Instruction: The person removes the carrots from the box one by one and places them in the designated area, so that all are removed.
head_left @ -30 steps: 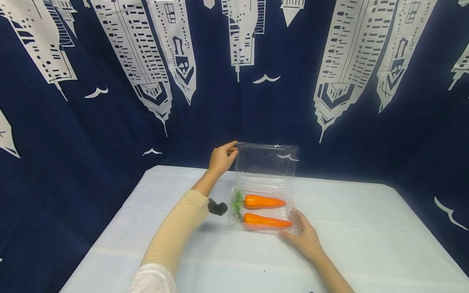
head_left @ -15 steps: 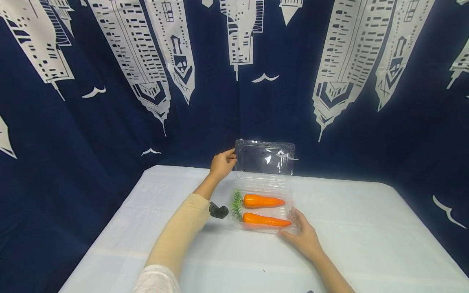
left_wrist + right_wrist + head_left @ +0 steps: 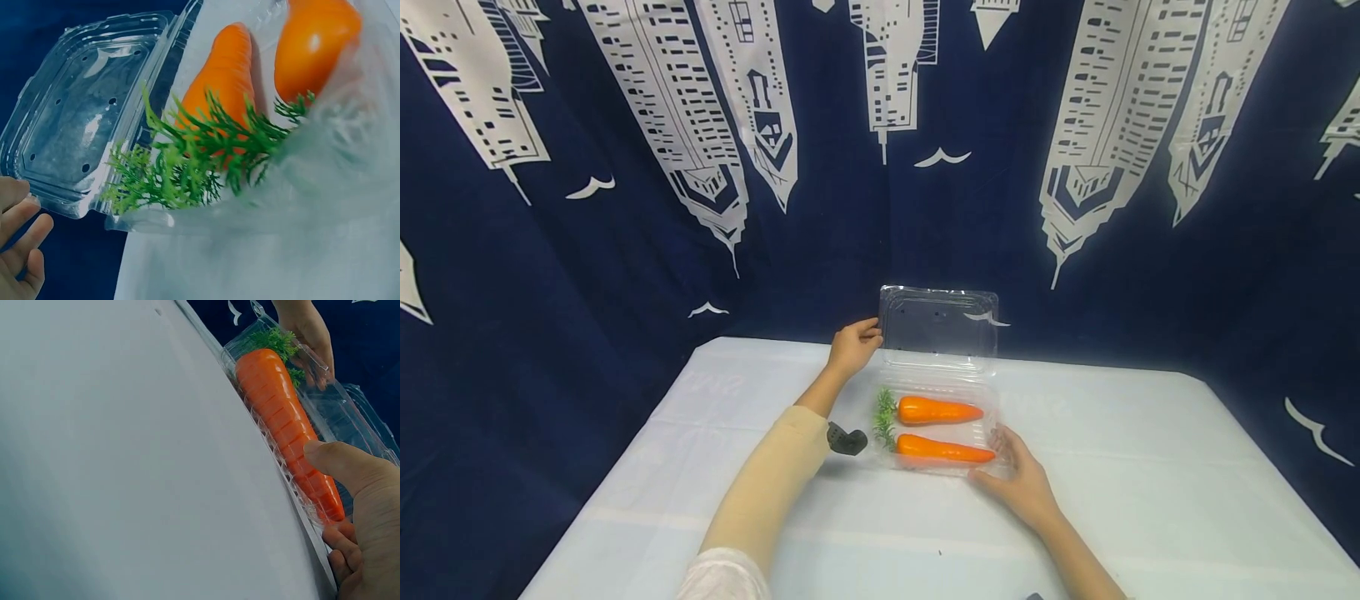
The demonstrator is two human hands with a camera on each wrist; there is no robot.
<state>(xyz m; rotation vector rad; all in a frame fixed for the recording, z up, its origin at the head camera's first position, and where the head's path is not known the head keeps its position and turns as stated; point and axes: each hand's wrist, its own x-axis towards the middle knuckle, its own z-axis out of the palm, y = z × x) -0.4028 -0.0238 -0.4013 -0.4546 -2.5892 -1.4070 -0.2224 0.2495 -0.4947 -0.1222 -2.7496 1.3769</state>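
A clear plastic container (image 3: pixel 992 392) lies on the white table with its lid (image 3: pixel 938 325) raised at the back. Two orange carrots, a rear one (image 3: pixel 936 410) and a front one (image 3: pixel 942 448), lie side by side in the base, green tops to the left. At the lid's left edge is my left hand (image 3: pixel 853 348), the edge between its fingertips; in the left wrist view, the remaining fingers (image 3: pixel 28 234) are loosely bent. My right hand (image 3: pixel 1024 486) grips the base's front right corner, thumb (image 3: pixel 340 459) beside the front carrot (image 3: pixel 281 419) and fingers curled low.
A dark object (image 3: pixel 847 442) is beside the left sleeve (image 3: pixel 772 479), left of the container. Behind the white table (image 3: pixel 1150 475) hangs a dark blue cloth (image 3: pixel 970 225) printed with white buildings. Something small and dark shows at the bottom edge.
My left hand has moved down along the lid's left edge from its upper corner, and the lid has shifted slightly left. The right hand and the carrots have stayed in place.
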